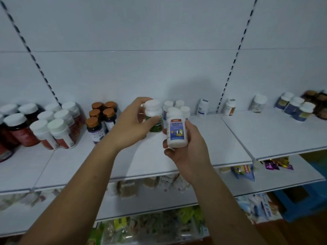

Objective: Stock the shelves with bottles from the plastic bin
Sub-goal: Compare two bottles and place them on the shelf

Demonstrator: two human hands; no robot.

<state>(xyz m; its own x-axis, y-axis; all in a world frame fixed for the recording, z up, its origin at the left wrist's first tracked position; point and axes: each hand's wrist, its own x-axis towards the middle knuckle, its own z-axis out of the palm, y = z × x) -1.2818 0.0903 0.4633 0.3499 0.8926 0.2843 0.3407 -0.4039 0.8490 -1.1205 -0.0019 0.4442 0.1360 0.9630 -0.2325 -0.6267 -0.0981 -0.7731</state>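
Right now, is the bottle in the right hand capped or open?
Capped: a white cap sits on the bottle in the right hand.

Matt white shelf (203, 138); smooth plastic bottle (177, 129), paper label.

One wide-angle view, worn on the head, faces a white shelf (194, 138) straight on and tilts a little down. It stands close: the forearms rise from the bottom edge, and the left hand (131, 126), gripping a green bottle (154, 112), and the right hand (191, 152), gripping a blue bottle (177, 131), sit at mid-frame, near the lens. The back panel (141, 50) fills the upper half; its slotted uprights (235, 55) lean outward toward the top corners. Lower shelves (265, 174) show beneath the shelf's front edge, seen from above and blurred.
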